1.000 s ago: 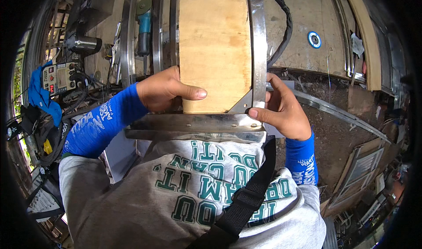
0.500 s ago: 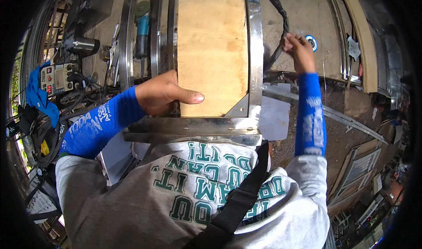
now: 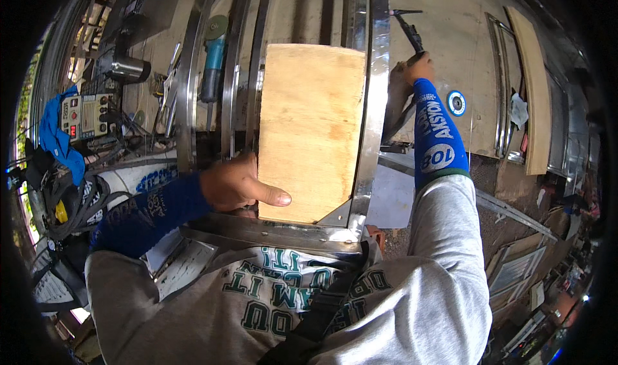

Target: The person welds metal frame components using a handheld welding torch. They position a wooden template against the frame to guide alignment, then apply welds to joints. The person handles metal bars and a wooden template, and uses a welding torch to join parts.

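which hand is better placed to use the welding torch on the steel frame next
Right, most likely. The right hand already grips the welding torch beside the steel frame, raised near its right rail. The left hand rests on the plywood panel, thumb across it, steadying it.

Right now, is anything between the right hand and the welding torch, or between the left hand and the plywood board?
Nothing visible. The right hand already grips the welding torch, and the left hand rests directly on the plywood board.
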`<act>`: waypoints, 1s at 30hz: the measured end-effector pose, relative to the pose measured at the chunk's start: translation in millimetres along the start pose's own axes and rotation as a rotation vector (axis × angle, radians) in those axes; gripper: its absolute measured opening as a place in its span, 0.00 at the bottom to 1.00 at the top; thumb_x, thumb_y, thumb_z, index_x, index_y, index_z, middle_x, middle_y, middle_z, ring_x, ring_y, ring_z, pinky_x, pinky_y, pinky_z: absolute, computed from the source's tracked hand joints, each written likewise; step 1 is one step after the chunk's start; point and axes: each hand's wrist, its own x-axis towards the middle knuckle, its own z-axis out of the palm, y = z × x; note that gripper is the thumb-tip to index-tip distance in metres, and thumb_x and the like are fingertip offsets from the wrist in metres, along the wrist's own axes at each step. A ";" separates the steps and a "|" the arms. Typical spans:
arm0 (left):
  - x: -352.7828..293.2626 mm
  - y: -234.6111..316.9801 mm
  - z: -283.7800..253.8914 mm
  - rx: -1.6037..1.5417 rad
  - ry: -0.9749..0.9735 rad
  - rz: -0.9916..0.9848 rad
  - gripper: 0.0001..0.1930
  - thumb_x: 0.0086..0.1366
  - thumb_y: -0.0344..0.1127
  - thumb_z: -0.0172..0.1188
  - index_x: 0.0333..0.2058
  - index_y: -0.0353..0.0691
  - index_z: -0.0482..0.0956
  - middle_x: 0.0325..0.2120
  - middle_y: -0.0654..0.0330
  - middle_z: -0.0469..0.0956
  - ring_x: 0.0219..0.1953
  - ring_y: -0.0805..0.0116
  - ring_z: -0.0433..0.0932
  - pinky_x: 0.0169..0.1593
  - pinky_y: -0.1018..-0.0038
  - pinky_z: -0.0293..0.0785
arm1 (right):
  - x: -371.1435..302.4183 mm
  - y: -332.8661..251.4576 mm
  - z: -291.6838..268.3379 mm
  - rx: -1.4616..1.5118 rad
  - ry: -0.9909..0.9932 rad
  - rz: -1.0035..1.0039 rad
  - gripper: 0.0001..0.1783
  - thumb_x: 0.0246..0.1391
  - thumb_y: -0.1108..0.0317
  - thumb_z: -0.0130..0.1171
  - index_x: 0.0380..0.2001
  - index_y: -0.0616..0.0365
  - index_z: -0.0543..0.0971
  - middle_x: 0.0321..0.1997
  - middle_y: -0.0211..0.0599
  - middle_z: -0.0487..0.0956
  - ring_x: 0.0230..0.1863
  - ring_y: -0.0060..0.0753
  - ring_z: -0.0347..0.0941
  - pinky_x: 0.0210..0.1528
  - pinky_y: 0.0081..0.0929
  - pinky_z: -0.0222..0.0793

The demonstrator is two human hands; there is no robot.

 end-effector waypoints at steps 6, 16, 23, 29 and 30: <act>-11.3 8.4 -0.6 0.042 0.029 -0.050 0.43 0.56 0.36 0.74 0.68 0.30 0.64 0.64 0.46 0.73 0.66 0.56 0.70 0.70 0.63 0.62 | 18.1 27.1 27.9 0.162 -0.116 -0.085 0.20 0.56 0.60 0.62 0.49 0.60 0.79 0.46 0.57 0.84 0.48 0.62 0.82 0.54 0.50 0.77; 2.8 5.9 -8.9 -0.083 0.009 0.060 0.44 0.56 0.38 0.77 0.67 0.29 0.65 0.57 0.46 0.77 0.61 0.58 0.76 0.64 0.63 0.72 | -152.2 82.4 -133.8 1.493 -0.095 0.121 0.05 0.54 0.80 0.54 0.35 0.64 0.72 0.32 0.41 0.75 0.29 0.30 0.72 0.28 0.22 0.65; 17.5 6.3 -27.1 -0.149 -0.025 0.067 0.36 0.64 0.23 0.67 0.69 0.31 0.63 0.61 0.47 0.75 0.63 0.59 0.76 0.67 0.64 0.72 | -320.1 83.5 -238.2 1.542 0.249 -0.134 0.25 0.65 0.66 0.62 0.61 0.59 0.67 0.42 0.43 0.78 0.40 0.32 0.76 0.37 0.28 0.74; 35.7 13.0 -38.0 -0.141 -0.028 0.111 0.31 0.65 0.25 0.69 0.65 0.31 0.69 0.58 0.49 0.78 0.59 0.60 0.79 0.65 0.64 0.76 | -322.9 80.9 -283.7 1.065 0.231 -0.164 0.17 0.72 0.58 0.57 0.54 0.57 0.71 0.30 0.30 0.75 0.21 0.20 0.68 0.20 0.22 0.59; 37.1 14.5 -40.2 -0.140 -0.030 0.094 0.32 0.65 0.25 0.68 0.66 0.31 0.68 0.59 0.48 0.77 0.60 0.60 0.78 0.66 0.64 0.75 | -329.0 69.6 -289.3 1.013 0.231 -0.159 0.20 0.71 0.62 0.59 0.60 0.57 0.70 0.31 0.28 0.76 0.21 0.17 0.66 0.20 0.19 0.58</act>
